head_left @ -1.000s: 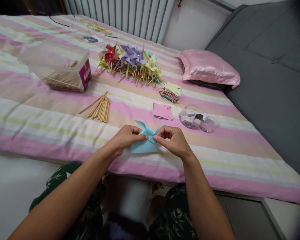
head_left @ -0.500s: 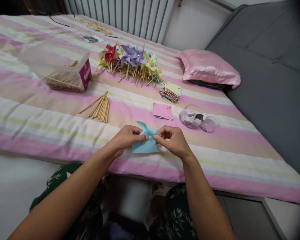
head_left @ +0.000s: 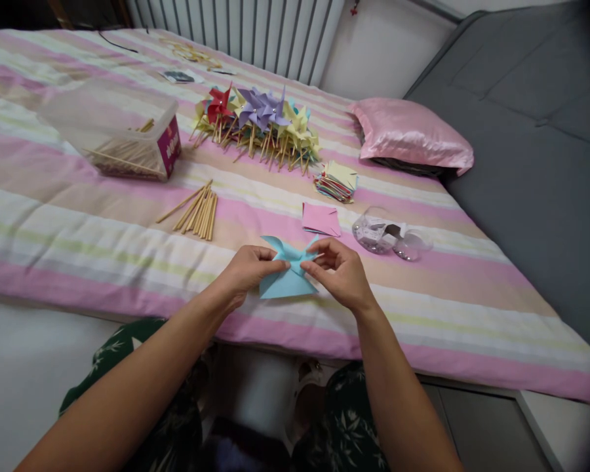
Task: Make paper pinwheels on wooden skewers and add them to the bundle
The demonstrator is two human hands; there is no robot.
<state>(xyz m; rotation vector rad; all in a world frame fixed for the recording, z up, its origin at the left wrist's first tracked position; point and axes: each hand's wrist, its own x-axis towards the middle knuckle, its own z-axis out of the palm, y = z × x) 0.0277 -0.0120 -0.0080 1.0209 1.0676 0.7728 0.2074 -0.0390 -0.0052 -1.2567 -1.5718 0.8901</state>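
A light blue paper pinwheel [head_left: 286, 286], partly folded, is held just above the striped bedspread near the bed's front edge. My left hand [head_left: 252, 267] pinches its left side, the thumb pressed near the middle. On the right side, my right hand [head_left: 338, 270] grips the paper between thumb and fingers. Two blades curl up at the back, and the lower part lies flat toward me. Beyond my hands is a small stack of pink paper squares [head_left: 320, 219] with slits at the corners. Loose wooden sticks [head_left: 199, 213] lie to the left.
A clear plastic box [head_left: 128, 141] holding more sticks stands at the left. Finished pinwheels [head_left: 255, 115] are bunched at the back, with a pile of coloured paper squares [head_left: 337, 180] nearby. To the right are a clear plastic container [head_left: 376, 233] and a pink pillow [head_left: 415, 134].
My right fingers have loosened and lifted slightly along the right blade. The right thumb has shifted up a little, and the blue paper is slightly reshaped. Other things stay where they were.
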